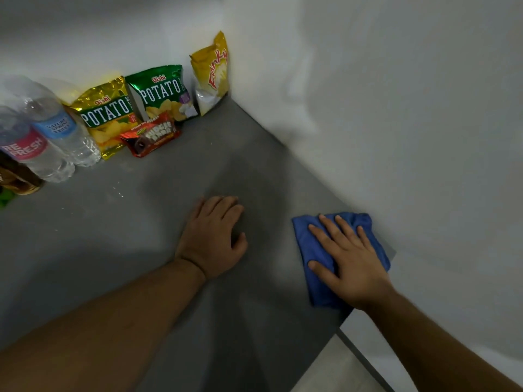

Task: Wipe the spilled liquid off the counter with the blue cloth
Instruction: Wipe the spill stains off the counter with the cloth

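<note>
The blue cloth point(311, 244) lies crumpled on the grey counter point(127, 250) near its right edge, by the white wall. My right hand point(348, 258) presses flat on top of it, fingers spread. My left hand point(215, 236) rests palm down on the bare counter to the left of the cloth, fingers loosely curled, holding nothing. A few small glints of liquid point(119, 192) show on the counter farther left, toward the bottles. A faint darker streak point(249, 176) runs ahead of my left hand.
Along the back wall stand snack bags: a yellow potato chip bag point(104, 117), a green one point(164, 91), a yellow Funky bag point(210, 72) and a red fudge bar pack point(151, 134). Clear water bottles point(56, 128) lie at the far left. The counter's front right edge point(342, 329) drops off.
</note>
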Available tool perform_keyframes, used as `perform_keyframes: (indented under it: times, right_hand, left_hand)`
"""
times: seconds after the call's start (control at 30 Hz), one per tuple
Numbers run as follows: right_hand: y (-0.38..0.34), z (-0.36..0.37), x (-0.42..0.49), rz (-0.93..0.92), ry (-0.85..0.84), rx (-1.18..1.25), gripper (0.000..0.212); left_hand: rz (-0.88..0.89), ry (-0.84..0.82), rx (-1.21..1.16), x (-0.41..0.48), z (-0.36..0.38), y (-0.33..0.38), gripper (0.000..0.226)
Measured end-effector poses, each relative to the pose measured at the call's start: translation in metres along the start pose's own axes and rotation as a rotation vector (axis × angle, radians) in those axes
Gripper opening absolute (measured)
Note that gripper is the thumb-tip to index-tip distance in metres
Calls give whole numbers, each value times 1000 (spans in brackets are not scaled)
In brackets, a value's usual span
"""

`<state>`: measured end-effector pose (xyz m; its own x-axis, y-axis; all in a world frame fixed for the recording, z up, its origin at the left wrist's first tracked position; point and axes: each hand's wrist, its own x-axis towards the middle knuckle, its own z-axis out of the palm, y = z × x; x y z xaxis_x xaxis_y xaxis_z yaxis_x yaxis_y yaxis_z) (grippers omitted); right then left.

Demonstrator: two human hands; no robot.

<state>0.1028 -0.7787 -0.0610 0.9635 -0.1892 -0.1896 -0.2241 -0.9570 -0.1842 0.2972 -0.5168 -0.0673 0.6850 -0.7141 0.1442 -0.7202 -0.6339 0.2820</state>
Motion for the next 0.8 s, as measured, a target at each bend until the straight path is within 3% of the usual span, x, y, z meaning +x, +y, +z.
perform_keyframes:
  times: [0.17, 0.4, 0.53, 0.67, 0.8]
  right_hand:
    - [-35, 0, 50, 117, 59, -37, 76]
    - [-17, 2, 23, -171, -32, -28, 72]
    - [-8, -4, 56, -98, 24, -49, 72]
    - [-45, -4, 113, 0, 107, -49, 73]
    - [-67, -1, 115, -112, 55, -53, 71]
  left_hand:
    - [-43, -31, -16, 5, 5, -5, 62]
    - [-45, -7, -29, 5, 5, -6, 58]
    - [-51, -10, -26, 5, 5, -6, 58]
    - [-52, -17, -25, 6, 4, -5, 59]
    - [-57, -25, -29, 5, 4, -6, 59]
